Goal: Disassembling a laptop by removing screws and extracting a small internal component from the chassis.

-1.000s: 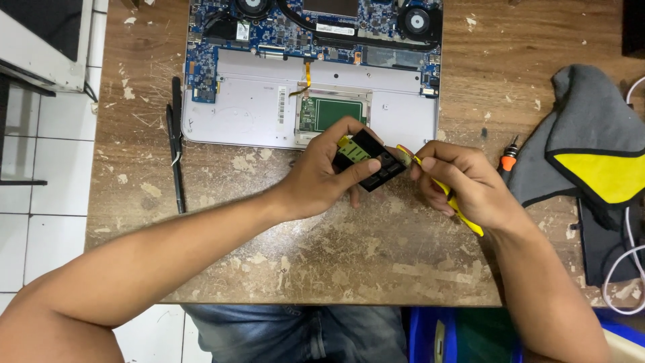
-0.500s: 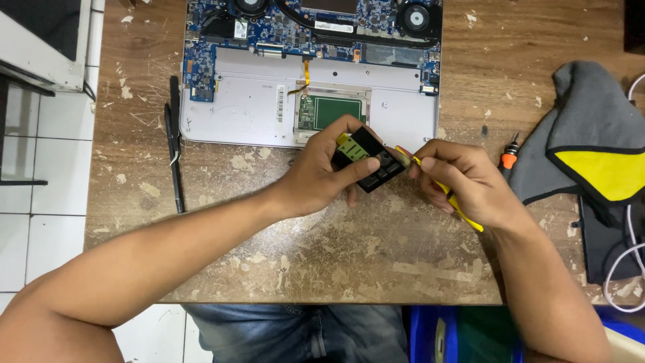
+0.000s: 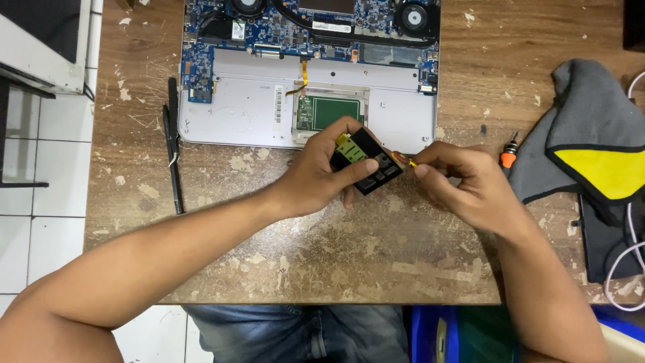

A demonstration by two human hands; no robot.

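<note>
My left hand (image 3: 322, 176) grips a small black box (image 3: 368, 165) with a yellow-green label and several compartments, held just above the worn wooden table (image 3: 322, 262). My right hand (image 3: 463, 185) pinches a yellow-handled screwdriver (image 3: 403, 160), whose end touches the right side of the box. Most of the screwdriver is hidden inside my fist. Behind both hands lies an opened laptop (image 3: 309, 74) with its blue circuit board, two fans and a green trackpad board exposed.
Black tweezers and a thin black tool (image 3: 173, 148) lie left of the laptop. An orange-handled screwdriver (image 3: 508, 156) rests by a grey and yellow cloth (image 3: 591, 154) at the right. A white cable (image 3: 628, 262) curls at the right edge. Tiled floor shows on the left.
Both hands stay in almost the same place, still holding the box and the screwdriver. The right hand's fingers have shifted slightly on the screwdriver.
</note>
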